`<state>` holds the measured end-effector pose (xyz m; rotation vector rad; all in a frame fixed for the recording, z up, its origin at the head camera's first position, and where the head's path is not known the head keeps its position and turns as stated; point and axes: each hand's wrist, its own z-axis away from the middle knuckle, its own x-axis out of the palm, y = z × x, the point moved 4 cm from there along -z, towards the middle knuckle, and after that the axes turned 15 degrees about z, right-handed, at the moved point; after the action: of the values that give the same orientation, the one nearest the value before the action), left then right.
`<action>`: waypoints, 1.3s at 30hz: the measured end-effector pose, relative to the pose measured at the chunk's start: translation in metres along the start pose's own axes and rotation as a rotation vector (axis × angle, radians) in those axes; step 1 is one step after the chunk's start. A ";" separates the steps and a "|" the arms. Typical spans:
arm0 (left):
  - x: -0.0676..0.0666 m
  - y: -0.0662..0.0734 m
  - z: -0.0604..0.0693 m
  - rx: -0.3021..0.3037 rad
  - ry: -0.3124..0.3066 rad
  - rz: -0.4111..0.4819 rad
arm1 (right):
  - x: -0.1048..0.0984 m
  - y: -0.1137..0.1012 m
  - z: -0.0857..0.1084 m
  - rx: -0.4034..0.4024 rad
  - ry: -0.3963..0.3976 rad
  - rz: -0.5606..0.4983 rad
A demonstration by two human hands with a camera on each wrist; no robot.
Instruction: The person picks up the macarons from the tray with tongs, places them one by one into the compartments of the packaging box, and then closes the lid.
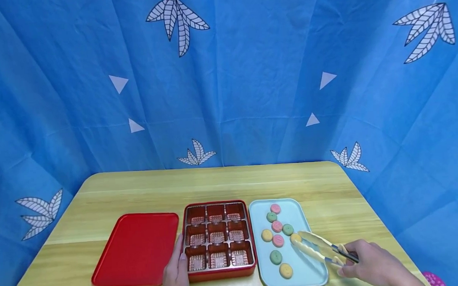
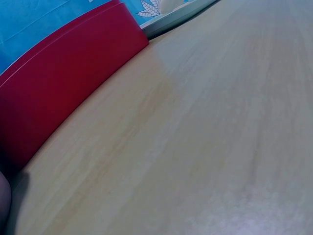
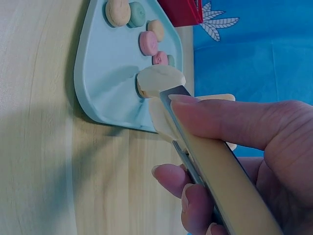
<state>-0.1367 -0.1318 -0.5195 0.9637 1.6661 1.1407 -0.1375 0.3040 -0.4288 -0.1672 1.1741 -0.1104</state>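
Observation:
In the head view, a red box (image 1: pixel 222 276) holds an insert (image 1: pixel 217 243) with several square compartments, all bare. Along its left side lies my left hand (image 1: pixel 176 273), fingers extended against the wall and thumb by the near corner. My right hand (image 1: pixel 373 262) grips a pair of tongs (image 1: pixel 316 240) with cream tips. Those tips stand on either side of a yellow macaron (image 1: pixel 295 238) on the light blue tray (image 1: pixel 302 277). Seen from the right wrist, thumb and fingers squeeze the tongs' handle (image 3: pixel 220 171), and the tips mostly cover that macaron.
More macarons in pink (image 1: pixel 278 241), green (image 1: pixel 276 257) and yellow (image 1: pixel 285 270) lie scattered over the tray, right of the box. To the left, a flat red lid-like tray (image 1: pixel 138 251) rests on the wooden table (image 1: pixel 120 186). Behind hangs a blue patterned curtain (image 1: pixel 219 84).

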 end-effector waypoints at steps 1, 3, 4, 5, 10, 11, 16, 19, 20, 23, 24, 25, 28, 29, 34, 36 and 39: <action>0.000 -0.001 0.000 -0.007 -0.003 0.004 | 0.000 0.000 0.000 0.003 -0.002 0.006; 0.000 -0.002 0.000 -0.014 -0.009 0.009 | 0.000 0.000 -0.001 0.009 -0.007 0.018; 0.000 -0.002 0.000 -0.015 -0.010 0.010 | 0.000 0.000 -0.001 0.014 -0.008 0.023; 0.000 -0.003 0.000 -0.014 -0.008 0.010 | 0.000 0.001 -0.001 0.013 -0.006 0.033; 0.001 -0.003 0.001 -0.001 -0.013 0.031 | 0.000 0.001 -0.002 0.003 0.003 0.056; 0.001 -0.003 0.001 0.004 -0.013 0.034 | 0.001 0.001 -0.002 0.002 0.001 0.054; 0.001 -0.003 0.003 0.009 0.006 0.019 | 0.004 0.002 0.001 -0.033 -0.023 0.020; 0.000 -0.005 0.005 0.013 0.018 0.016 | 0.004 0.002 0.004 -0.021 -0.008 0.029; 0.000 -0.005 0.005 0.010 0.017 0.015 | 0.003 0.001 0.004 -0.016 0.005 0.042; 0.000 -0.003 0.004 -0.001 0.003 0.018 | -0.001 -0.003 0.007 -0.011 0.036 0.066; -0.001 -0.003 0.003 -0.006 -0.003 0.019 | -0.003 -0.004 0.008 -0.016 0.044 0.071; -0.001 -0.003 0.003 -0.007 -0.007 0.024 | -0.004 -0.006 0.009 -0.022 0.051 0.076; 0.000 -0.003 0.003 -0.005 -0.017 0.044 | -0.007 -0.010 0.011 -0.043 0.069 0.087; 0.000 -0.003 0.003 -0.002 -0.017 0.045 | -0.007 -0.012 0.012 -0.052 0.076 0.094; -0.001 -0.004 0.002 0.007 -0.009 0.030 | -0.010 -0.019 0.014 -0.088 0.095 0.119; -0.001 -0.004 0.003 0.012 -0.005 0.026 | -0.012 -0.022 0.014 -0.097 0.091 0.117; -0.001 -0.004 0.003 0.018 -0.004 0.024 | -0.014 -0.027 0.013 -0.103 0.081 0.112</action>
<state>-0.1344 -0.1332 -0.5238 0.9991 1.6680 1.1415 -0.1305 0.2809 -0.4062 -0.1884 1.2685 0.0418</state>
